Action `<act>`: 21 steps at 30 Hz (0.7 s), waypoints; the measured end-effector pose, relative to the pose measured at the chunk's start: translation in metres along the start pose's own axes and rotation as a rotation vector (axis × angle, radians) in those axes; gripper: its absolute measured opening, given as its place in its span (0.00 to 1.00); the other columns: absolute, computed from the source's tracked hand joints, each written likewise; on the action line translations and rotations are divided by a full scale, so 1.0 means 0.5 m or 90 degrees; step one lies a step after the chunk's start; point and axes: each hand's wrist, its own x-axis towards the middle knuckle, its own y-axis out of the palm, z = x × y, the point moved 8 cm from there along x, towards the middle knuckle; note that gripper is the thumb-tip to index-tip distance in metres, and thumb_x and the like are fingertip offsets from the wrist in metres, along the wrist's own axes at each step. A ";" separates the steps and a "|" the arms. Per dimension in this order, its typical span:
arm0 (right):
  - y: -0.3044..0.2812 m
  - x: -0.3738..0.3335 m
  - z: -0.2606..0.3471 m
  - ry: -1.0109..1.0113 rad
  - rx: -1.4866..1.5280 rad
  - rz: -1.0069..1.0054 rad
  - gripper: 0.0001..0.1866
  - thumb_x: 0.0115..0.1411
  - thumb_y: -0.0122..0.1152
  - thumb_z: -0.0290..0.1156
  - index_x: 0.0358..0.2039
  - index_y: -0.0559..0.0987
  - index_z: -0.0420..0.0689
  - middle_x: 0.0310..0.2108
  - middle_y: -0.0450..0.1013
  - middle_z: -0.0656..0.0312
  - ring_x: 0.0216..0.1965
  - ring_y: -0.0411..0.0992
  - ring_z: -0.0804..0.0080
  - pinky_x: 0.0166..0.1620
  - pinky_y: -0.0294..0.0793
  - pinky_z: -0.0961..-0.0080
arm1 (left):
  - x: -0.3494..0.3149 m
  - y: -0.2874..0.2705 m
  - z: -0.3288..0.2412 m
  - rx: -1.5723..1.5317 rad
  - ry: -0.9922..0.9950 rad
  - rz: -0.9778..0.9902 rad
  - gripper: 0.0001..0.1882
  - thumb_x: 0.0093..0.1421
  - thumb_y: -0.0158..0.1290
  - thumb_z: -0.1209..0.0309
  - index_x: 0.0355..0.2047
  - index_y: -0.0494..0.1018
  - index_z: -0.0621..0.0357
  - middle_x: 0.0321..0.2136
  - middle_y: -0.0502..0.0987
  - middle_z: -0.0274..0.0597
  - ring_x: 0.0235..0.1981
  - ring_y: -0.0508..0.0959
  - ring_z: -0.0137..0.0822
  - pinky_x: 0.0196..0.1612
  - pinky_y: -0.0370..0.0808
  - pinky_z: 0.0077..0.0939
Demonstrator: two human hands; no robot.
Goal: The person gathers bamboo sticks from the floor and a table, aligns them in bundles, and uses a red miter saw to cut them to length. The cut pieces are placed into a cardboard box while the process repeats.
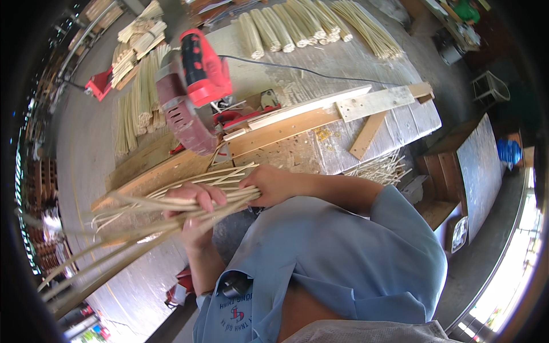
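Note:
A loose bundle of long, thin, pale canes (146, 214) lies across both my hands in front of me. My left hand (197, 208) is closed around the middle of it, thumb below and fingers over the top. At the bundle's right ends, my right hand (269, 184) is closed, its fingers partly hidden. The left ends fan out and look smeared by motion. Just beyond my hands stands a red miter saw (209, 77) with a black handle and a round, dusty guard (186, 117). Its blade is mostly hidden by the guard.
A wooden fence board (286, 134) runs right from the saw across the worktable (389, 128). Several tied cane bundles (286, 28) lie at the back, more canes (140, 108) at the left. A black cable (320, 74) crosses the table. Cut offcuts (380, 166) pile below its right edge.

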 end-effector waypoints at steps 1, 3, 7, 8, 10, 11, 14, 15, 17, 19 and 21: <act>0.002 0.003 0.012 -0.033 0.013 -0.009 0.15 0.52 0.67 0.37 0.39 0.82 0.44 0.28 0.79 0.50 0.34 0.78 0.49 0.39 0.77 0.56 | 0.028 0.028 -0.010 -0.043 0.007 0.074 0.42 0.54 0.69 0.56 0.64 0.64 0.59 0.55 0.71 0.64 0.44 0.81 0.51 0.45 0.80 0.45; -0.003 -0.003 -0.001 -0.017 0.046 0.001 0.15 0.52 0.66 0.35 0.39 0.82 0.44 0.27 0.79 0.51 0.33 0.79 0.51 0.39 0.78 0.58 | 0.066 0.075 0.011 -0.058 -0.056 0.100 0.51 0.50 0.72 0.52 0.67 0.60 0.58 0.55 0.72 0.65 0.45 0.80 0.53 0.48 0.79 0.48; 0.021 -0.035 -0.112 0.162 0.258 0.048 0.16 0.52 0.66 0.35 0.42 0.82 0.44 0.27 0.79 0.53 0.32 0.80 0.57 0.39 0.78 0.62 | 0.084 0.133 0.087 -0.072 -0.217 0.189 0.59 0.48 0.73 0.52 0.72 0.50 0.57 0.50 0.76 0.62 0.45 0.80 0.52 0.53 0.75 0.45; 0.019 -0.037 -0.122 0.115 0.201 0.026 0.17 0.52 0.66 0.34 0.43 0.82 0.44 0.27 0.80 0.53 0.32 0.80 0.57 0.39 0.78 0.62 | 0.080 0.139 0.098 -0.067 -0.195 0.248 0.59 0.48 0.73 0.51 0.72 0.50 0.57 0.47 0.77 0.60 0.45 0.80 0.51 0.53 0.75 0.44; 0.010 -0.036 -0.117 0.030 0.091 -0.017 0.18 0.52 0.66 0.34 0.44 0.81 0.44 0.27 0.80 0.53 0.31 0.80 0.58 0.39 0.78 0.63 | 0.088 0.165 0.109 -0.063 -0.157 0.361 0.59 0.48 0.72 0.50 0.71 0.50 0.59 0.42 0.79 0.56 0.44 0.80 0.51 0.51 0.76 0.43; 0.010 -0.033 -0.119 0.008 0.069 -0.012 0.17 0.53 0.66 0.34 0.44 0.81 0.43 0.27 0.79 0.52 0.31 0.79 0.58 0.39 0.78 0.63 | 0.085 0.162 0.099 -0.090 -0.169 0.305 0.49 0.52 0.72 0.58 0.66 0.58 0.62 0.32 0.79 0.48 0.38 0.80 0.46 0.48 0.76 0.44; -0.014 -0.048 -0.132 0.010 0.061 -0.042 0.19 0.54 0.70 0.38 0.45 0.80 0.45 0.35 0.79 0.49 0.40 0.78 0.52 0.45 0.76 0.61 | 0.096 0.150 0.111 -0.009 -0.209 0.294 0.26 0.57 0.66 0.64 0.51 0.67 0.59 0.27 0.75 0.39 0.30 0.75 0.37 0.37 0.72 0.39; -0.018 -0.051 -0.145 0.023 0.050 -0.049 0.19 0.55 0.70 0.40 0.44 0.80 0.45 0.34 0.79 0.50 0.39 0.78 0.52 0.44 0.76 0.60 | 0.087 0.141 0.115 0.038 -0.239 0.215 0.16 0.59 0.62 0.68 0.44 0.70 0.58 0.25 0.72 0.36 0.26 0.73 0.34 0.35 0.70 0.37; -0.019 -0.056 -0.163 0.042 0.028 -0.062 0.19 0.55 0.70 0.43 0.42 0.80 0.45 0.33 0.79 0.52 0.35 0.78 0.51 0.40 0.77 0.59 | 0.060 0.097 0.117 0.050 -0.153 0.110 0.12 0.60 0.59 0.72 0.42 0.70 0.57 0.23 0.71 0.35 0.25 0.73 0.35 0.39 0.72 0.38; -0.059 -0.059 -0.144 0.016 -0.109 -0.118 0.23 0.56 0.69 0.51 0.41 0.80 0.46 0.32 0.80 0.54 0.32 0.79 0.52 0.38 0.77 0.59 | 0.033 0.037 0.106 0.064 -0.085 -0.024 0.07 0.63 0.53 0.74 0.42 0.70 0.54 0.23 0.68 0.34 0.29 0.72 0.35 0.46 0.73 0.42; -0.108 -0.068 -0.124 -0.009 -0.239 -0.157 0.26 0.56 0.67 0.58 0.40 0.80 0.47 0.31 0.80 0.56 0.31 0.79 0.53 0.37 0.78 0.59 | 0.007 -0.017 0.113 -0.025 -0.085 -0.195 0.07 0.64 0.52 0.74 0.43 0.70 0.53 0.26 0.68 0.34 0.33 0.72 0.36 0.50 0.71 0.44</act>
